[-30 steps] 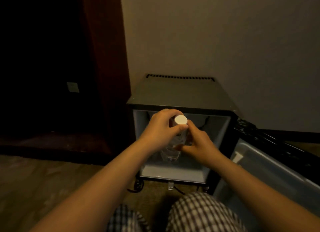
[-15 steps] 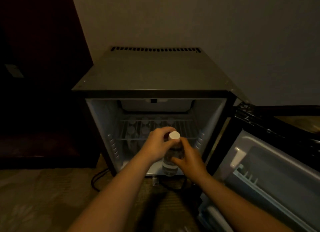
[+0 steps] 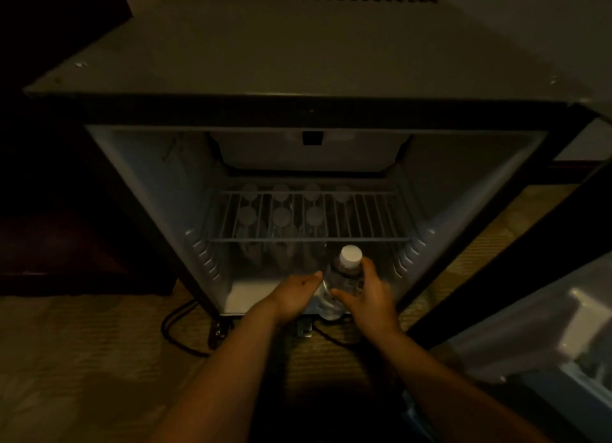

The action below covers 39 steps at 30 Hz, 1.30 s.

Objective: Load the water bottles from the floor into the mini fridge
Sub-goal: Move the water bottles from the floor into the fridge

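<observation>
Dim carpet floor [image 3: 82,343] lies at your left, with a black cord [image 3: 172,330] running under the open mini fridge [image 3: 149,184]. Look inside, under the wire shelf [image 3: 374,217]. The stored bottles [image 3: 281,215] stand in two rows, four white tops at the back and three in front. Your left hand [image 3: 293,293] touches the low side of the water bottle [image 3: 344,277], but I cannot tell if its fingers wrap round it. The water bottle stands upright on the front edge of the fridge floor, white top up. Your right hand [image 3: 371,297] is wrapped round its middle and does the holding. I think the free spot is straight behind it, at the right end of the front row, so a push straight back should do. The fridge door [image 3: 546,326] hangs open on the right.
</observation>
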Motion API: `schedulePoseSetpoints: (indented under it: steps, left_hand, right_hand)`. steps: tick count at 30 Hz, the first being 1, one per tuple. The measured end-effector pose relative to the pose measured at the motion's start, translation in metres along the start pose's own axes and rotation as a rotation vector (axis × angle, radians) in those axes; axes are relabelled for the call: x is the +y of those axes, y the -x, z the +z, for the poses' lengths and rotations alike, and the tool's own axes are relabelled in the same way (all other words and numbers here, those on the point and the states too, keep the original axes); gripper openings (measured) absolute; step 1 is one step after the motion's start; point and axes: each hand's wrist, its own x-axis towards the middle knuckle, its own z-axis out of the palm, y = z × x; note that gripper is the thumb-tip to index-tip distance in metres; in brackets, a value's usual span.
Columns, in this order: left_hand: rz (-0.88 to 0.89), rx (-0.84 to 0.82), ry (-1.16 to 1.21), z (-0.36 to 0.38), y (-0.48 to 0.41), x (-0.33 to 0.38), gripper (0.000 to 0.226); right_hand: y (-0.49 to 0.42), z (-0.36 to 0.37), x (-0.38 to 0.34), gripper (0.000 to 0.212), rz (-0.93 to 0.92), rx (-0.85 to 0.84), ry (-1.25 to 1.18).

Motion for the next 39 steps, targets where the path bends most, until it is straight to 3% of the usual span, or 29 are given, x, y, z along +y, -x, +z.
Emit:
schedulePoseSetpoints:
  steps: [6, 10, 15, 18, 24, 29, 39]
  left_hand:
    - [-0.093, 0.01, 0.21, 0.022, -0.028, -0.027, 0.044]
    - [-0.121, 0.04, 0.471, 0.032, -0.05, -0.034, 0.04]
    - [-0.187, -0.015, 0.64, 0.038, -0.061, -0.04, 0.055]
    - [-0.162, -0.037, 0.697, 0.041, -0.063, -0.046, 0.056]
    - [-0.174, -0.028, 0.759, 0.044, -0.073, -0.048, 0.053]
    - [-0.131, -0.007, 0.771, 0.053, -0.084, -0.045, 0.05]
    - [-0.166, 0.043, 0.824, 0.064, -0.099, -0.037, 0.038]
  right_hand:
    - [-0.014, 0.01, 0.009, 0.059, 0.039, 0.066, -0.054]
    - [-0.028, 0.016, 0.006, 0.056, 0.058, 0.048, -0.073]
    - [-0.04, 0.026, 0.01, 0.058, 0.063, 0.143, -0.043]
    - [-0.04, 0.033, 0.014, 0.059, 0.128, 0.181, -0.136]
    - [-0.042, 0.039, 0.024, 0.036, 0.254, 0.156, -0.412]
    - [-0.054, 0.032, 0.022, 0.019, 0.232, 0.143, -0.314]
    - [-0.08, 0.024, 0.021, 0.03, 0.396, 0.017, -0.22]
